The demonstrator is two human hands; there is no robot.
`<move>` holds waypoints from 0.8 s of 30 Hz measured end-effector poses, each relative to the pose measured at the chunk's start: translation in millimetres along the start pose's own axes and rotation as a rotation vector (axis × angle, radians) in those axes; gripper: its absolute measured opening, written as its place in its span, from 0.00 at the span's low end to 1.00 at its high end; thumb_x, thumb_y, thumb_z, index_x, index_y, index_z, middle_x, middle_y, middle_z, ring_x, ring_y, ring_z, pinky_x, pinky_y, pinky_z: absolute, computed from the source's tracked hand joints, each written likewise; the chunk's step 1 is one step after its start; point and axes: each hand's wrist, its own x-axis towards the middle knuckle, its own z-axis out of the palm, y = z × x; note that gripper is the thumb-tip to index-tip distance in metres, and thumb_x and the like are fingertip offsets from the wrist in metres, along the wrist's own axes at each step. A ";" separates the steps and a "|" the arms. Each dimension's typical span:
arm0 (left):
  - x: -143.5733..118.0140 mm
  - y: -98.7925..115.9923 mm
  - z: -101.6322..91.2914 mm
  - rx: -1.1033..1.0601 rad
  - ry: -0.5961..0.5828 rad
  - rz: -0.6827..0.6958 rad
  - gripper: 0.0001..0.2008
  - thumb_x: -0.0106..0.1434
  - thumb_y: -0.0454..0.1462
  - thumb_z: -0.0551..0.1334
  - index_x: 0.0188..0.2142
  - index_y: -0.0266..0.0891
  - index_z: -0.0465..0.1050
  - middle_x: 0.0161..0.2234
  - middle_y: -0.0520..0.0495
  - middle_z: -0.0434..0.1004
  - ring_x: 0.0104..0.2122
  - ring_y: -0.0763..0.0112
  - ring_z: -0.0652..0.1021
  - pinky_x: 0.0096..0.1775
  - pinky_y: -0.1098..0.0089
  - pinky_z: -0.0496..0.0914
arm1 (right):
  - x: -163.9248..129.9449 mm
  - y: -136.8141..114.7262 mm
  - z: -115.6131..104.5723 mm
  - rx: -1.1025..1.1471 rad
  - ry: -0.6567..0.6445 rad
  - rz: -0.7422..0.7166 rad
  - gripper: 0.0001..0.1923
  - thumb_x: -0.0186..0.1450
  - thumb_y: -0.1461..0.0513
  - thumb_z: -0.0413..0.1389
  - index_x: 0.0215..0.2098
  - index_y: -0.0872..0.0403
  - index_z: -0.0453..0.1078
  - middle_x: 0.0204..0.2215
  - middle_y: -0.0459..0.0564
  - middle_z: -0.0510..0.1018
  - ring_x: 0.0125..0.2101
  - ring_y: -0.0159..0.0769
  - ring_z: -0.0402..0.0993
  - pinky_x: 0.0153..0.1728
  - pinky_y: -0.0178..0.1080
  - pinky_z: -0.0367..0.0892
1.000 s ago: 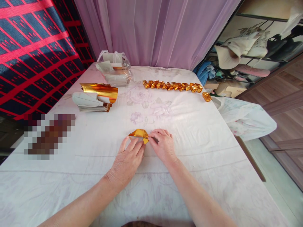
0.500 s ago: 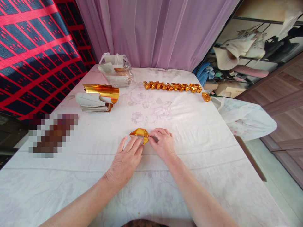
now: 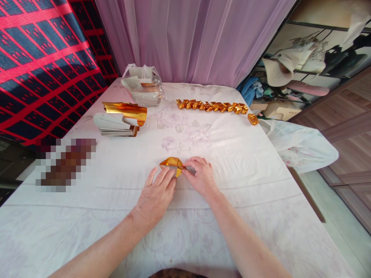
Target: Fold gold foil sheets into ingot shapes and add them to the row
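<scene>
A partly folded sheet of gold foil paper (image 3: 171,161) lies on the white floral tablecloth (image 3: 249,170), its grey-white back showing along one side. My left hand (image 3: 156,193) rests on its near left part, fingers stretched out and pressing it down. At the paper's right end, my right hand (image 3: 201,175) pinches a folded corner between thumb and fingers. Part of the paper is hidden under the left fingertips.
A row of folded gold paper pieces (image 3: 211,106) runs along the back, with one single piece (image 3: 253,119) at its right end. Left of it stand a stack of gold-and-white paper sheets (image 3: 116,125) and a clear plastic bag (image 3: 145,90). A white bag (image 3: 304,144) is beyond the right edge.
The right fingers have shifted slightly at the paper's right end, and the corner there looks bent differently. The left hand stays nearly in place.
</scene>
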 end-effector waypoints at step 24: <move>0.3 -2.3 3.3 0.009 -0.035 0.077 0.16 0.70 0.32 0.51 0.49 0.29 0.73 0.52 0.36 0.75 0.56 0.56 0.72 0.59 0.57 0.66 | -1.9 1.7 1.3 0.000 0.013 -0.022 0.08 0.61 0.63 0.62 0.38 0.45 0.78 0.42 0.45 0.79 0.44 0.41 0.71 0.41 0.42 0.59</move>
